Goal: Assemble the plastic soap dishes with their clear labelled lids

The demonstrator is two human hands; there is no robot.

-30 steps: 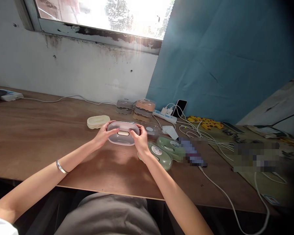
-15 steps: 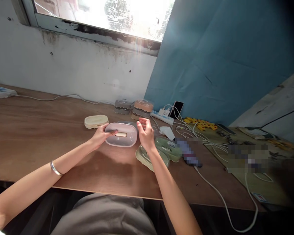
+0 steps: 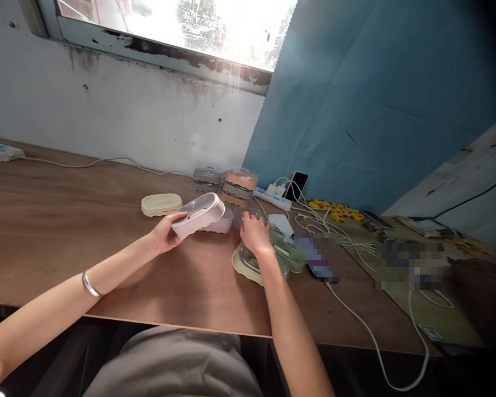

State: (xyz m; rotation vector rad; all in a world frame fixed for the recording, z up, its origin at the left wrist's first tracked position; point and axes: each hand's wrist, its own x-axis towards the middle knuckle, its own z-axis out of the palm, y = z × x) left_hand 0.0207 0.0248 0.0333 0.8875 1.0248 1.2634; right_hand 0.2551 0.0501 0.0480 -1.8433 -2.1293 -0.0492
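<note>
My left hand grips a pale pink oval plastic soap box part by its left end, tilted above the table. Behind it, partly covered, a second pale pink oval piece rests on the wood. The fingers of my right hand bend down onto a clear plastic lid; my hand hides part of the lid. Under my right wrist lies a cream soap box with a clear cover, beside a green one. A cream oval piece lies left of the pink pieces.
Grey boxes and a stack of orange and grey boxes stand near the wall. A power strip, an upright phone and tangled white cables occupy the right. The table's front edge runs before my lap.
My left hand has tipped the pink part from facing me to a slanted position, uncovering the pink piece behind it. My right hand has lowered from the air to the clear lid.
</note>
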